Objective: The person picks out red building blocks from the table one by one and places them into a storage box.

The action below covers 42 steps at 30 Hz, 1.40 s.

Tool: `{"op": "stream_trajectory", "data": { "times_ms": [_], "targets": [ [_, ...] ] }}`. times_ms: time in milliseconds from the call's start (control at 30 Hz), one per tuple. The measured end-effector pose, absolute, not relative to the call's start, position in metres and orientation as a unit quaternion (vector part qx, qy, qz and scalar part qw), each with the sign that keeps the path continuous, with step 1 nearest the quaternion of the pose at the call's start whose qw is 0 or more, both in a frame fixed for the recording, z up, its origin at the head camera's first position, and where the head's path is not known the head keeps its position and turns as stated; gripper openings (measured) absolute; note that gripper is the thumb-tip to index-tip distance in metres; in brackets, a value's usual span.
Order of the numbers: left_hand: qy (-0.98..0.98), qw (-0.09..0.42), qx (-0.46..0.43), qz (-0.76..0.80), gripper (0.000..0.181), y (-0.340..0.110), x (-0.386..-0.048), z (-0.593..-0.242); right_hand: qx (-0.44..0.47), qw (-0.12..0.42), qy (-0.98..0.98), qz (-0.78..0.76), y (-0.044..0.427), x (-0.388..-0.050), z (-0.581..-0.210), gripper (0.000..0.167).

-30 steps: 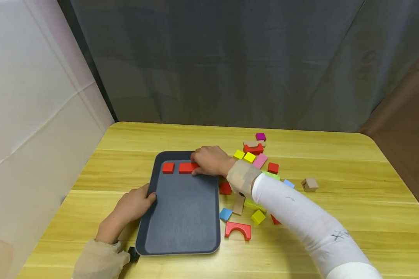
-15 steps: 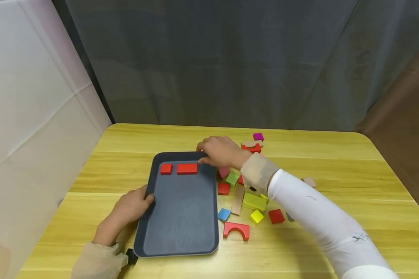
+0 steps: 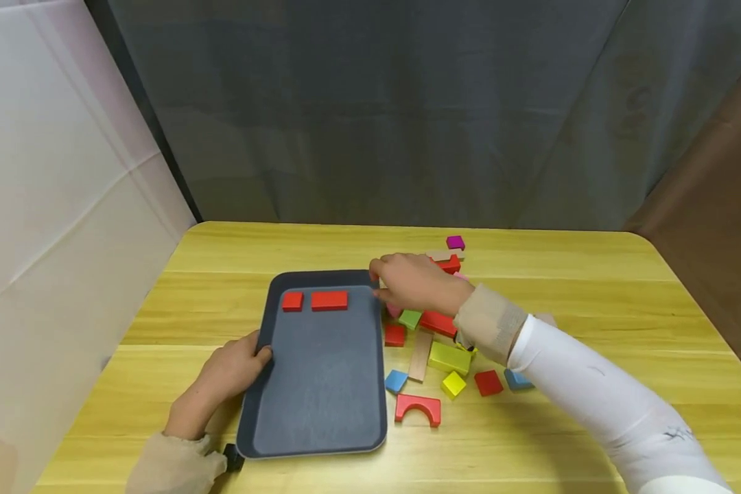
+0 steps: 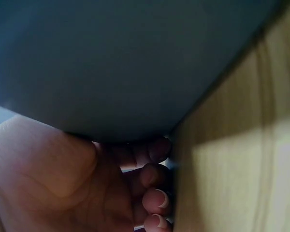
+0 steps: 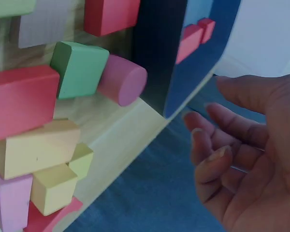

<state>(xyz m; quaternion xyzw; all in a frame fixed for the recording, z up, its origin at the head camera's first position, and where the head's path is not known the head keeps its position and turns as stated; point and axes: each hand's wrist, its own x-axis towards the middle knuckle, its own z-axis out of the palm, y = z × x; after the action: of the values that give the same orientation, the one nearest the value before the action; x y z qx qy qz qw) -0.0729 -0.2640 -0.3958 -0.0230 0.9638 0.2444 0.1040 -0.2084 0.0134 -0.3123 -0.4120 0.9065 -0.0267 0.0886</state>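
My left hand (image 3: 228,374) grips the left rim of a dark grey tray (image 3: 321,384), thumb on the rim. In the left wrist view its fingers (image 4: 154,200) curl beneath the tray. On the tray lie a small red block (image 3: 293,301) and a longer red block (image 3: 329,300), side by side near the far end. My right hand (image 3: 416,281) hovers by the tray's far right corner, holding nothing. Its fingers hang loosely bent in the right wrist view. Nearest to it on the table are a pink cylinder (image 5: 123,79) and a green block (image 5: 82,70).
Right of the tray, loose blocks crowd the wooden table (image 3: 624,329): a red arch (image 3: 418,407), a yellow-green block (image 3: 449,357), a blue block (image 3: 396,381) and several others. A purple block (image 3: 455,242) lies farthest back. A dark curtain (image 3: 370,116) hangs behind the table.
My right hand has left the longer red block, which stays on the tray, and has moved right to the tray's edge. The left hand still holds the rim.
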Motion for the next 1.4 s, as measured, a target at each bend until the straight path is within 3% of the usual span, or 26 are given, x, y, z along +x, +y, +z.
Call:
{"op": "stream_trajectory", "data": {
  "times_ms": [167, 500, 933, 1400],
  "targets": [
    [0.964, 0.105, -0.027, 0.243, 0.038, -0.262, -0.073, -0.396, -0.425, 0.085, 0.901, -0.021, 0.031, -0.202, -0.312, 0.018],
    [0.965, 0.107, -0.03, 0.238, 0.038, -0.263, -0.072, -0.395, -0.437, 0.103, 0.893, -0.028, 0.044, -0.185, -0.329, 0.019],
    [0.966, 0.107, -0.027, 0.235, 0.041, -0.265, -0.071, -0.392, -0.457, 0.092, 0.885, -0.009, 0.043, -0.171, -0.347, 0.034],
    [0.965, 0.112, -0.03, 0.235, 0.041, -0.263, -0.07, -0.391, -0.452, 0.079, 0.889, 0.017, 0.041, -0.168, -0.36, 0.029]
  ]
}}
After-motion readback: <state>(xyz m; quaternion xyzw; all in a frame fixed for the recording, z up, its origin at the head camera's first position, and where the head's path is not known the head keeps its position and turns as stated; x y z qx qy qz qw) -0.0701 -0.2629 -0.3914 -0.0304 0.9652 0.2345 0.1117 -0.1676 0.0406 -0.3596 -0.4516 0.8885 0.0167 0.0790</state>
